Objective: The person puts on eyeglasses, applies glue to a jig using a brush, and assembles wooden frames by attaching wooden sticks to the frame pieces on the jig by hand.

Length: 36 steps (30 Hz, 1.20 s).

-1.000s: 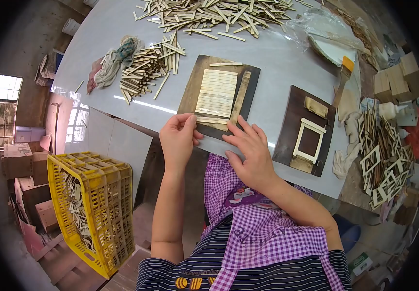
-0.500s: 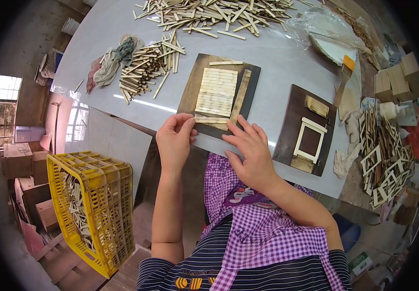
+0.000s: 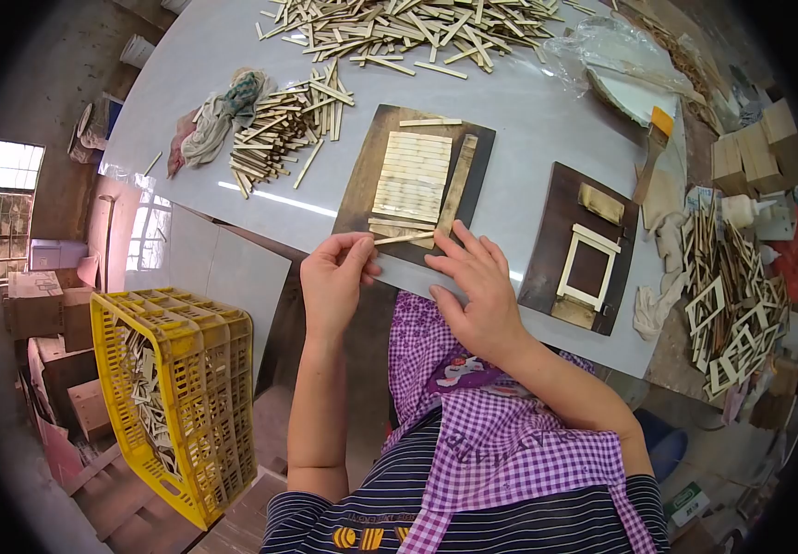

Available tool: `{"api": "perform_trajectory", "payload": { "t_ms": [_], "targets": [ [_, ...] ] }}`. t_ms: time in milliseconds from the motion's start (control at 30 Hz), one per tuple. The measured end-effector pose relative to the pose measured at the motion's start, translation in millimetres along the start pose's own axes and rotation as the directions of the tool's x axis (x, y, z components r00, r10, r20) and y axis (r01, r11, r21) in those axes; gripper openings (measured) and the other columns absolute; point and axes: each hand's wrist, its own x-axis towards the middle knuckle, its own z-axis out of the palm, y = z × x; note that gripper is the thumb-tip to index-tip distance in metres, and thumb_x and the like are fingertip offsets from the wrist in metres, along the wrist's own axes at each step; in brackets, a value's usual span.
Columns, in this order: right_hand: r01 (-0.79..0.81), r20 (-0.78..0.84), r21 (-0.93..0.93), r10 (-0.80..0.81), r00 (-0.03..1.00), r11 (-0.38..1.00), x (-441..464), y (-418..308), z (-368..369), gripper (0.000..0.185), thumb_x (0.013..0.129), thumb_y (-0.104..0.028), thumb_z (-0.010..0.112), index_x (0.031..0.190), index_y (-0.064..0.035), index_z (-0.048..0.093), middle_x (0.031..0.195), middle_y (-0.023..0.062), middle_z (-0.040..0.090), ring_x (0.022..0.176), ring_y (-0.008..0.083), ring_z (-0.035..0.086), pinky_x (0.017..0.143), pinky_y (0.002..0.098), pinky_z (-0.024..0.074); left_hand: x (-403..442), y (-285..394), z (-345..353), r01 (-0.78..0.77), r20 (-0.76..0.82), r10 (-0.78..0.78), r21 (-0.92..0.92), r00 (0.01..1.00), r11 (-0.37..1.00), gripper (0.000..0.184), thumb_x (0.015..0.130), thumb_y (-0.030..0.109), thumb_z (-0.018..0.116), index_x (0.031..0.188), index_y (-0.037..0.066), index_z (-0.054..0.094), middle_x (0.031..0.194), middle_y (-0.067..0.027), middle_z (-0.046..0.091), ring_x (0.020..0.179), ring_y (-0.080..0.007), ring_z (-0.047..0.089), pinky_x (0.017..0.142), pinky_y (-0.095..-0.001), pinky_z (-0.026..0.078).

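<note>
The left hand's point(image 3: 332, 288) grip pinches one end of a thin stick point(image 3: 405, 238), slanting over the board's point(image 3: 357, 198) near part. The right hand point(image 3: 480, 300) has its fingers spread beside the far end. A slip could knock the neat row point(image 3: 413, 175) crooked (its left side looks unguarded).

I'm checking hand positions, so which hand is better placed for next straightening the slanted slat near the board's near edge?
Probably the left hand: its fingers pinch the slanted slat by its left end, while the right hand lies spread near the brown strip.
</note>
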Motion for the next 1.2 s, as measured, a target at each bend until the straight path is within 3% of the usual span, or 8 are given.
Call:
{"api": "perform_trajectory", "payload": {
  "t_ms": [167,300,500,733,900,1033,1133,1200],
  "targets": [
    [-0.018,-0.034,0.105,0.022,0.999,0.994,-3,-2,-8,0.04,0.088,-0.007,0.072,0.127,-0.0037,0.066,0.145,0.0157,0.06,0.146,0.0352,0.044,0.118,0.0532,0.0311,-14,2,-8,0.136,0.18,-0.104,-0.179,0.978,0.974,0.016,0.097,0.008,0.07,0.11,-0.003,0.069,0.094,-0.0083,0.074,0.074,-0.0105,0.067,0.064,-0.0213,0.051],
    [-0.184,-0.118,0.327,0.234,0.965,0.927,-9,-15,-27,0.044,0.088,-0.004,0.071,0.132,-0.0026,0.063,0.144,0.0181,0.06,0.145,0.0361,0.045,0.118,0.0495,0.0332,-30,13,1,0.183,0.255,-0.13,-0.2,0.958,0.963,0.015,0.097,0.006,0.07,0.109,-0.002,0.069,0.097,-0.0087,0.074,0.078,-0.0116,0.067,0.067,-0.0222,0.052],
    [-0.038,-0.273,0.004,0.037,0.961,0.999,-42,5,-106,0.047,0.09,0.002,0.065,0.137,-0.0007,0.059,0.142,0.0207,0.061,0.137,0.0346,0.054,0.114,0.0409,0.0411,-44,23,45,0.175,0.385,-0.076,-0.227,0.92,0.958,0.017,0.097,0.003,0.069,0.113,-0.003,0.07,0.099,-0.008,0.072,0.082,-0.0126,0.067,0.072,-0.0247,0.054],
    [-0.321,-0.406,-0.477,0.12,0.906,0.818,-127,49,-192,0.034,0.087,-0.001,0.069,0.121,-0.0009,0.067,0.134,0.0169,0.066,0.127,0.0377,0.06,0.108,0.0451,0.0464,-49,25,110,0.245,0.644,-0.09,-0.156,0.76,0.957,0.019,0.096,0.001,0.069,0.114,-0.003,0.071,0.098,-0.0076,0.071,0.085,-0.0125,0.067,0.074,-0.0248,0.053],
    [-0.391,-0.394,-0.532,0.189,0.9,0.751,-167,68,-195,0.032,0.086,-0.001,0.071,0.118,-0.0007,0.067,0.131,0.0172,0.066,0.125,0.0377,0.06,0.106,0.0448,0.0474,-60,35,149,0.209,0.721,-0.117,-0.04,0.683,0.977,0.018,0.098,0.002,0.067,0.115,0.0,0.072,0.1,-0.0039,0.07,0.084,-0.009,0.065,0.077,-0.0253,0.054],
    [-0.348,-0.401,-0.534,0.132,0.906,0.771,-171,76,-194,0.024,0.086,-0.001,0.071,0.109,-0.0003,0.066,0.13,0.0177,0.067,0.123,0.0377,0.061,0.105,0.0447,0.0479,-79,36,176,-0.181,0.614,0.166,-0.039,0.771,0.983,0.014,0.094,-0.001,0.071,0.107,0.002,0.073,0.094,-0.0058,0.071,0.082,-0.0151,0.067,0.071,-0.0266,0.054],
    [-0.362,-0.548,-0.302,0.15,0.823,0.882,-166,79,-197,0.016,0.086,0.0,0.071,0.1,-0.0003,0.064,0.129,0.0185,0.067,0.119,0.0364,0.064,0.102,0.0405,0.0495,-83,32,185,-0.823,0.541,0.678,0.046,0.497,0.567,0.018,0.085,-0.004,0.075,0.1,0.004,0.072,0.095,-0.0082,0.069,0.08,-0.0203,0.068,0.067,-0.0288,0.055],
    [-0.322,-0.619,-0.076,0.209,0.757,0.944,-161,83,-196,0.014,0.087,0.001,0.071,0.098,-0.0001,0.063,0.127,0.0185,0.067,0.116,0.0351,0.065,0.1,0.0386,0.0501,-79,28,186,-0.885,0.583,0.715,0.013,0.385,0.466,0.018,0.084,-0.003,0.076,0.1,0.003,0.072,0.096,-0.0092,0.068,0.08,-0.0217,0.068,0.066,-0.0303,0.056]
  ]
}}
